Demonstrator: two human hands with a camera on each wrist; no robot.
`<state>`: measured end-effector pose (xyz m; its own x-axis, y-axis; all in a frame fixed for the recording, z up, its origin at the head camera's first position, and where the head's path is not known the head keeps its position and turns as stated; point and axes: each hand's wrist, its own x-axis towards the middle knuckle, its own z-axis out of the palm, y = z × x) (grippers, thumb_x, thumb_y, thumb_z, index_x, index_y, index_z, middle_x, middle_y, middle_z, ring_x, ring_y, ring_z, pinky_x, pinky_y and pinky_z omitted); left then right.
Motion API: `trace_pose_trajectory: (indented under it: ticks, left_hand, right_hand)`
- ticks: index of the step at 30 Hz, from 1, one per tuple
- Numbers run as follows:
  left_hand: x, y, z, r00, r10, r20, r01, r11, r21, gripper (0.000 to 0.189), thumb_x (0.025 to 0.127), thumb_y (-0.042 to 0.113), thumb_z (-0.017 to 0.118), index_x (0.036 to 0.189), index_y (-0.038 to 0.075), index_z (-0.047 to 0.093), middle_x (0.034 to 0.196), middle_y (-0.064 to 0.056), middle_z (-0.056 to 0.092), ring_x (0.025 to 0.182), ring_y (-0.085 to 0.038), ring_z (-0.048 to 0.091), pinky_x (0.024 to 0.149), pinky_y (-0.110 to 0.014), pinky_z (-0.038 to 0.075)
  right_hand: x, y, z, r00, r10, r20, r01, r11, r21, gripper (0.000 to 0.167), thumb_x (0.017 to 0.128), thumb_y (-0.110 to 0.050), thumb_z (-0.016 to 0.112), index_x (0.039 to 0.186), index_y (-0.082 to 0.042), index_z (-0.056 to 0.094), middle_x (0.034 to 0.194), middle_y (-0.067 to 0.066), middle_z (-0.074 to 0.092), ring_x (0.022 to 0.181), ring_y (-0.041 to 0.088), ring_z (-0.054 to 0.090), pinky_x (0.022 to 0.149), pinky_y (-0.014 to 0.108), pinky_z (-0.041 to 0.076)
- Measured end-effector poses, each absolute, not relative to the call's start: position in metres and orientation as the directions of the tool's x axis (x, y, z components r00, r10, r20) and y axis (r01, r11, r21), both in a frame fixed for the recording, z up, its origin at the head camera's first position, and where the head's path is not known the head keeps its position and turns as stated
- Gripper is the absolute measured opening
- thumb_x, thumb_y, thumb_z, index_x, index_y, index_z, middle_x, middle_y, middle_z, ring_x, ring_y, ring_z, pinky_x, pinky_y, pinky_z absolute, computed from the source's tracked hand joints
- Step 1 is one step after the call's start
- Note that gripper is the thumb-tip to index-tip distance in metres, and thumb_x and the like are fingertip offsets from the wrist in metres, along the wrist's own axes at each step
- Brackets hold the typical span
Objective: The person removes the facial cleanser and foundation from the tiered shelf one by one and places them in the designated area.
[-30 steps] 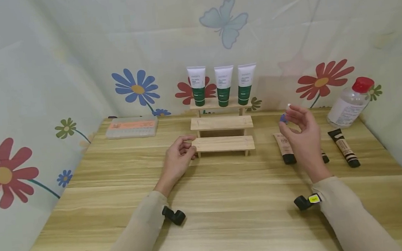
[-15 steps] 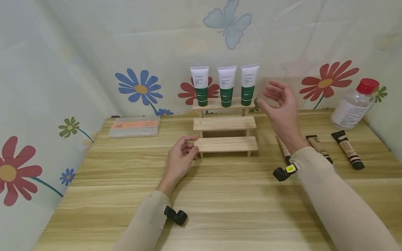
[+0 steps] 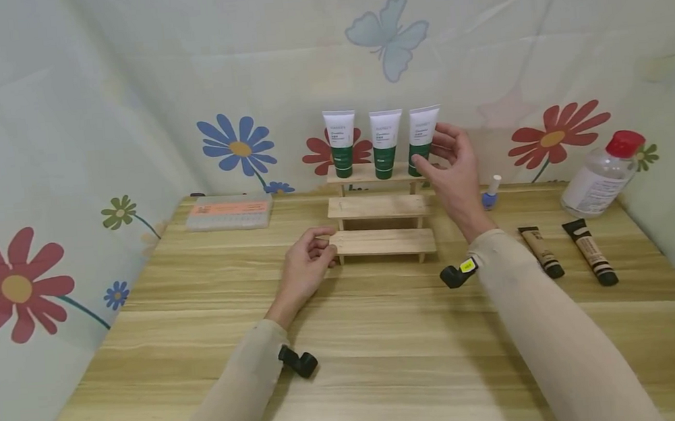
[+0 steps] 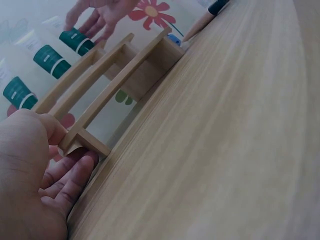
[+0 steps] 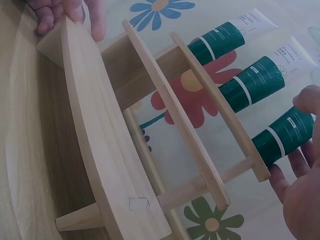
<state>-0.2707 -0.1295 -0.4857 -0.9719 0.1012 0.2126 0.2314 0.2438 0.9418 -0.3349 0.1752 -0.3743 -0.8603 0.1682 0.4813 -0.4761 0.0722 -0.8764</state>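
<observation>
A three-tier wooden display stand (image 3: 383,240) is at the back middle. My left hand (image 3: 303,266) grips the left end of its lowest step, thumb on top and fingers beneath, as the left wrist view shows. Three white-and-green squeeze tubes stand cap-down on the top step: a left tube (image 3: 341,143), a middle tube (image 3: 387,142) and a right tube (image 3: 425,126). My right hand (image 3: 456,171) holds the right tube, its thumb in front and its fingers behind. In the right wrist view this tube's cap (image 5: 270,150) is at the step's end.
Behind my right wrist stands a nail polish bottle (image 3: 490,195), blue with a white cap. Two beige-and-black tubes lie to the right, an inner tube (image 3: 540,251) and an outer tube (image 3: 591,253). A red-capped bottle (image 3: 595,180) stands farther back. A flat plastic case (image 3: 229,214) lies at the left.
My right hand has moved left and up from the nail polish bottle to the right tube and taken hold of it. My left hand has stayed on the display stand.
</observation>
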Motion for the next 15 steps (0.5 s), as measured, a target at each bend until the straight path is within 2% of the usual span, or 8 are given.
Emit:
trace_pose_trajectory:
  ticks: [15]
  left_hand:
    - [-0.2709, -0.1299, -0.4865, -0.969, 0.109, 0.223, 0.243, 0.241, 0.94, 0.029, 0.11, 0.011, 0.069, 0.138, 0.016, 0.073, 0.106, -0.013, 0.076, 0.09, -0.029, 0.077, 0.08, -0.034, 0.069]
  right_hand:
    - [-0.3415, 0.1699, -0.3767, -0.874, 0.186, 0.449, -0.418, 0.185, -0.889, 0.058, 0.099, -0.009, 0.082, 0.15, -0.012, 0.054, 0.136, 0.009, 0.063, 0.121, 0.022, 0.063, 0.099, 0.032, 0.057]
